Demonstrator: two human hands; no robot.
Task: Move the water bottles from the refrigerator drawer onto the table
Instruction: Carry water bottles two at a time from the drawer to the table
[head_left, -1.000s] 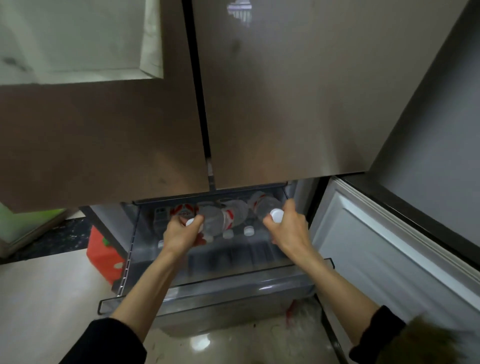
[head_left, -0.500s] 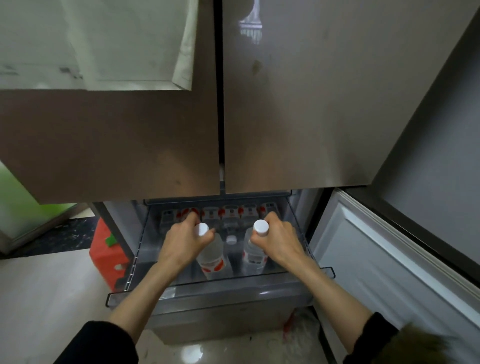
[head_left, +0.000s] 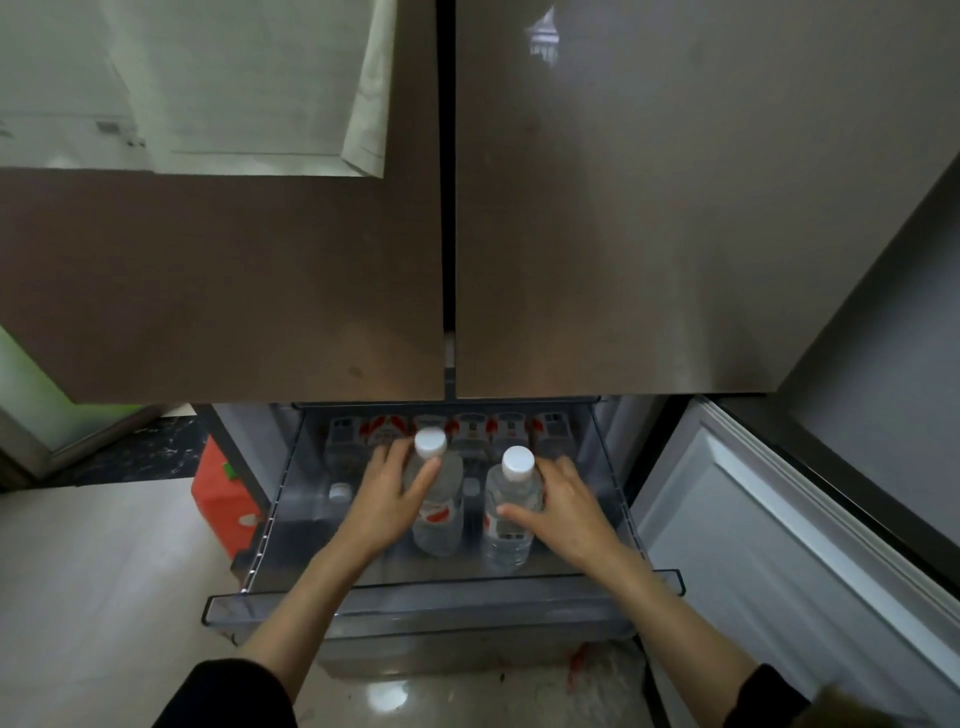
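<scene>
Two clear plastic water bottles, each with a round white cap and a red-and-white label, stand upright above the pulled-out refrigerator drawer (head_left: 441, 603), a translucent grey plastic bin with a ribbed floor. The left hand (head_left: 382, 501) wraps the neck and shoulder of the left bottle (head_left: 436, 499), thumb across its front, the grip clamped on it. The right hand (head_left: 566, 506) curls round the right bottle (head_left: 506, 512) from its right side, thumb stretched across the label, the grip likewise clamped on it. Both forearms reach forward and down from black sleeves. Along the back wall of the drawer stands a row of more bottles (head_left: 470, 428), their red labels showing; one loose white cap (head_left: 340, 491) shows at the left side. Above hang two smooth brown-grey refrigerator doors (head_left: 623, 208). A white lower door (head_left: 769, 525) with a ribbed seal stands open at right. A red box (head_left: 221, 491) sits on the pale glossy floor at left.
</scene>
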